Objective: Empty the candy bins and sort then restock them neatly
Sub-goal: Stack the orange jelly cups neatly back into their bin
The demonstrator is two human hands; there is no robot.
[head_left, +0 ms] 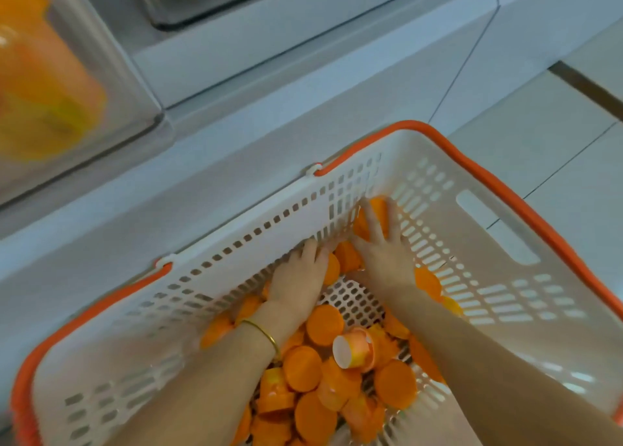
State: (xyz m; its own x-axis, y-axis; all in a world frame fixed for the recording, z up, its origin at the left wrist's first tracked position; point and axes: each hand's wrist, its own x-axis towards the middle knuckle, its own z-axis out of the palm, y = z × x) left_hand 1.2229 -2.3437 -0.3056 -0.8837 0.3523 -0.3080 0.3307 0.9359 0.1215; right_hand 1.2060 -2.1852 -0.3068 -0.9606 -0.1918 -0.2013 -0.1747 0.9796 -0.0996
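Your right hand (pixel 384 246) lies flat in the far corner of the basket (pixel 499 229), fingers straight and spread. The palm rests on orange candy cups (pixel 323 324) piled against the slotted wall.

Your left hand (pixel 296 277) sits just beside it, nearer the long wall. The fingers reach down to the foot of that wall and their tips are hidden, so whether they grip a cup cannot be told. A thin gold bangle (pixel 266 336) circles the left wrist.

Head view, contents: most cups lie behind and below both hands, between your forearms, many showing round orange lids. One cup (pixel 350 348) lies on its side with its white base showing, near the right forearm. A patch of bare perforated basket floor shows between the two wrists.

Surroundings: an orange handle (pixel 505 189) runs along the basket rim. A clear bin (pixel 43 84) with blurred orange contents sits upper left, above a white ledge (pixel 236 135).
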